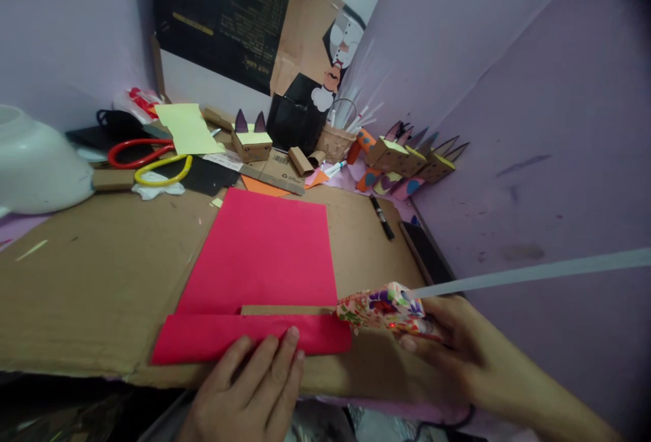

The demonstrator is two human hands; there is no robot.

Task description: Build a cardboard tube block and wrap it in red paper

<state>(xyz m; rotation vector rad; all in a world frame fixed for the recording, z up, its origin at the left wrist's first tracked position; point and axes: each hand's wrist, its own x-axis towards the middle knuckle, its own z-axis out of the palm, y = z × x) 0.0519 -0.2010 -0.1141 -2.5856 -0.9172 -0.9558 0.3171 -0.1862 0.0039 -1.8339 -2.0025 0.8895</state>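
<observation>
As the red paper (272, 245) lies before my distant camera, its place: centre of the clock, on the brown cardboard sheet (102, 279), with a folded band (203, 339) along its near edge at 6 o'clock.
Cardboard strip (287, 310): along the far edge of that band, its brown edge exposed; how much lies beneath the fold I cannot tell.
Left hand (244, 394): at 6 o'clock, opened out, palm down, fingers nearly together and resting on the band; it grips nothing.
Right hand (447, 347): at 4 o'clock, closed round the grip of a flowered glue gun (379, 310), whose nozzle is at the strip's right end; contact is unclear.
Black marker (382, 217): 2 o'clock, untouched.
Scissors (175, 169): between 10 and 11 o'clock, red and yellow handles.
Handling of the paper: light and flexible, I judge, prone to creasing or springing open at the fold; best held by flat fingertips spread along the band.
Handling of the strip: stiffer, yet bendable; I would take it by its ends.
Handling of the gun: rigid, tip presumably hot; hold only the grip.
</observation>
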